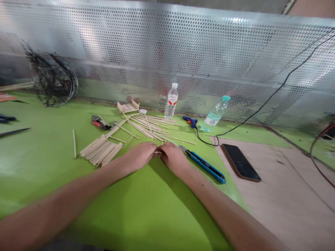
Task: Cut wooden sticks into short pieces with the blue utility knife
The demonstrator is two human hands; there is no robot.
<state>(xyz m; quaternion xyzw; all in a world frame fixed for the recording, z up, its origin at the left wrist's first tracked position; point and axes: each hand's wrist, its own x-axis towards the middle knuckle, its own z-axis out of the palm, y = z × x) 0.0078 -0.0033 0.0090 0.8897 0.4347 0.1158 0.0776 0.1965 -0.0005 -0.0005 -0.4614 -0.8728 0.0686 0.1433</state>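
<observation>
My left hand [142, 154] and my right hand [173, 156] meet over the green table, fingers closed around a short piece of wooden stick [157, 152]. Most of that piece is hidden by the fingers. Beyond my hands, loose thin wooden sticks [149, 124] lie fanned out. A slatted wooden stick assembly [101, 150] rests left of my left hand. Close to my right hand lies a blue utility knife [205, 166], its blade end pointing toward the sticks.
Behind stand a clear bottle [171, 101], a leaning green-capped bottle [215, 114] and a corded blue glue gun [190, 121]. A phone [240, 162] lies right. Red-handled pliers [101, 122], a small wooden stick structure [128, 106] and a wire coil [53, 82] sit left, before a perforated metal panel [125, 45].
</observation>
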